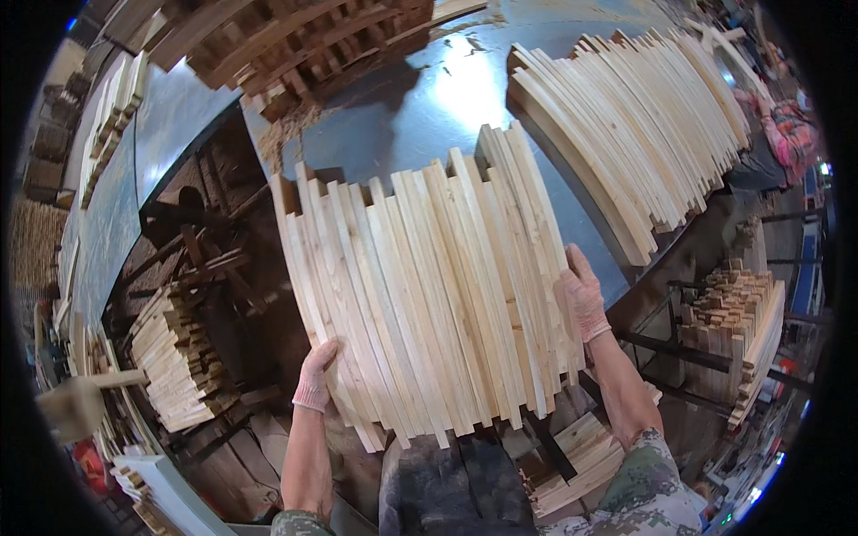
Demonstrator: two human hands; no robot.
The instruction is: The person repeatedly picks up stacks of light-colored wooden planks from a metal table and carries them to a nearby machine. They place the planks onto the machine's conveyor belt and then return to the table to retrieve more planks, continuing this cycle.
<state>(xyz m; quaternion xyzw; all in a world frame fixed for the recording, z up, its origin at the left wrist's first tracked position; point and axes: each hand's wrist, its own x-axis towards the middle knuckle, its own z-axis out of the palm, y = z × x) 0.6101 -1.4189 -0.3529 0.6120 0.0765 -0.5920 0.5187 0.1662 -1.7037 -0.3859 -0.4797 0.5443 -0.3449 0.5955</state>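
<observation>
A wide row of pale wooden slats (pixel 429 295), standing side by side with uneven ends, spans the space between my two gloved hands. My left hand (pixel 315 375) presses against the row's left side near its close end. At the right side, my right hand (pixel 584 295) lies along the outermost slat with its fingers pointing away from me. The row's far end rests over the blue metal table (pixel 375 134); its near end reaches to just in front of my body. My palms and most finger undersides are hidden behind the wood.
Another long row of slats (pixel 630 125) lies on the table at the right. A wooden pallet-like stack (pixel 304 45) stands at the back. Slat piles sit lower left (pixel 179 366) and lower right (pixel 728 330). A person in a patterned red top (pixel 791 134) is at the far right.
</observation>
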